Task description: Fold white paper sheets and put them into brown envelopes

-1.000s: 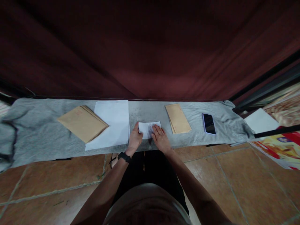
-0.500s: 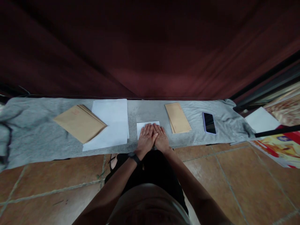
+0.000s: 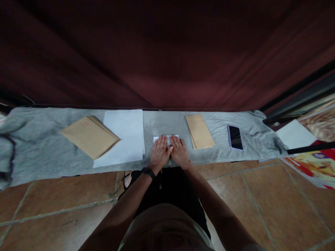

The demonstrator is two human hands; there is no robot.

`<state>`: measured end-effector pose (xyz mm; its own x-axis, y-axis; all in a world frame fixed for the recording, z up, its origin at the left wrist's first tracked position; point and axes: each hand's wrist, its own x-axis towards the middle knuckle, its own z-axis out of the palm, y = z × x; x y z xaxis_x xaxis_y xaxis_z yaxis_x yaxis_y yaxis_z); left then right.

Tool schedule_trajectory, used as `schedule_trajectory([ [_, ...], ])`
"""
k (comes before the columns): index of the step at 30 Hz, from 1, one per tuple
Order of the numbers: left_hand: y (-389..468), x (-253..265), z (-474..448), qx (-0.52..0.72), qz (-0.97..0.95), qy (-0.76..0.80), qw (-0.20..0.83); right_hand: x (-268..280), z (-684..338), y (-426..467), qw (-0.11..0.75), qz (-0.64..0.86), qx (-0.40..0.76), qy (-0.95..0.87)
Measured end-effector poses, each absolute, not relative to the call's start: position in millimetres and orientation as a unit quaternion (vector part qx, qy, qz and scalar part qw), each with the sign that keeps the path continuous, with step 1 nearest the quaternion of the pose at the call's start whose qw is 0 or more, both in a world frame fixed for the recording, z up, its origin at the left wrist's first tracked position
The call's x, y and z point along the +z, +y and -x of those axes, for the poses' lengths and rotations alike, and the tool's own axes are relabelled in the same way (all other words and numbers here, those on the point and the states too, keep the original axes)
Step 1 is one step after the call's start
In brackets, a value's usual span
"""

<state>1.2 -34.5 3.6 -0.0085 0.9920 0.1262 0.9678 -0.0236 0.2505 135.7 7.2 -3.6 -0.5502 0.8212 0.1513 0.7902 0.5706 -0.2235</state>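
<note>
A small piece of white paper [image 3: 169,140], apparently folded, lies on the grey cloth in front of me, mostly covered by my hands. My left hand [image 3: 160,150] presses flat on its left part, fingers stretched forward. On its right part rests my right hand [image 3: 179,150], also flat with fingers extended. The thumbs meet or nearly meet between them. To the right lies a small stack of brown envelopes [image 3: 200,131]. A larger pile of brown envelopes [image 3: 90,136] is at the left, overlapping sheets of white paper [image 3: 129,136].
A grey cloth [image 3: 42,146] covers the long narrow bench. A phone in a purple case [image 3: 235,137] lies toward its right end. Behind hangs a dark red curtain [image 3: 167,69]. A printed carton [image 3: 316,165] stands at far right. Tiled floor [image 3: 261,195] is below.
My hands have slid apart sideways over the small white paper, opening a gap between the fingers. The envelopes, sheets and phone have stayed in place.
</note>
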Motion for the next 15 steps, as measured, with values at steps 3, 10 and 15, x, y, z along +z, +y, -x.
schedule_trajectory([
  [3, -36.3, 0.5, 6.5, 0.142, -0.695, 0.704, 0.028, -7.2, -138.7, 7.2, 0.141, 0.473, 0.060, -0.868],
  [10, -41.2, -3.8, 20.4, 0.150, -0.675, 0.722, 0.015, -8.4, -150.9, 10.6, 0.150, 0.492, 0.045, -0.857],
  [15, -45.6, -2.5, 23.0, 0.160, -0.656, 0.737, 0.017, -7.8, -159.2, 12.1, 0.148, 0.496, 0.043, -0.855],
])
